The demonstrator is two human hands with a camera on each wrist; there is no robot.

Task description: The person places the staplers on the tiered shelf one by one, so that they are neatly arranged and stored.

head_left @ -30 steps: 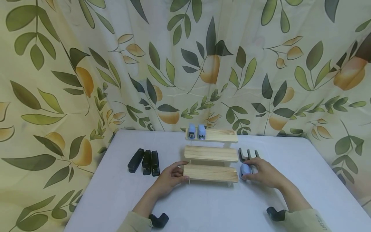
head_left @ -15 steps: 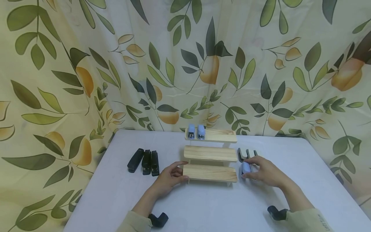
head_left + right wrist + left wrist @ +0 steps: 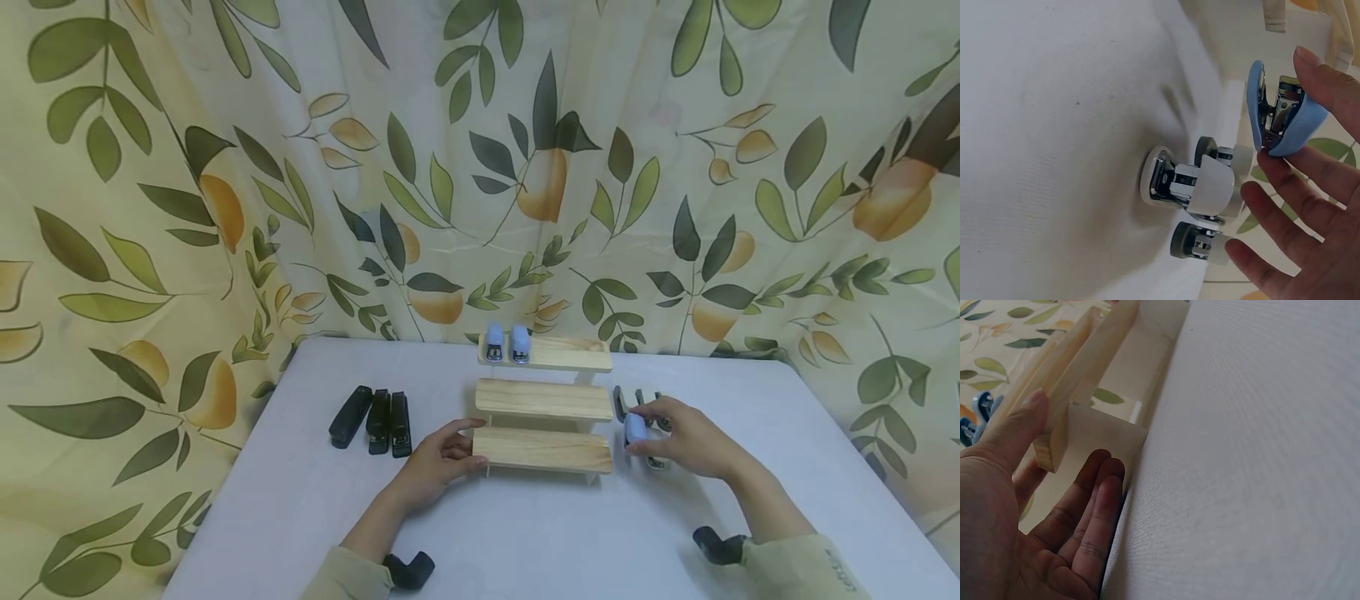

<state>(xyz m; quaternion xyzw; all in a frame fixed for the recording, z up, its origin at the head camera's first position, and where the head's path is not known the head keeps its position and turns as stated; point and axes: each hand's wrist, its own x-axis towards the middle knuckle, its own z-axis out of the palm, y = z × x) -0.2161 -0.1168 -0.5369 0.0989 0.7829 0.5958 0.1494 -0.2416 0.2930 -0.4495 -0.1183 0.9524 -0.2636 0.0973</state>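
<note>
Left hand (image 3: 437,462): fingers pinch wooden rack's (image 3: 543,451) left end
Right hand (image 3: 688,438): fingers grip blue stapler (image 3: 1282,116), raised above desk (image 3: 547,537)

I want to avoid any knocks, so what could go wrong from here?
The right hand pinches the blue stapler, which might slip. The white stapler sits close by and could get bumped. The left hand holds one end of the rack; a jolt there might shift the two staplers on its top shelf.
</note>
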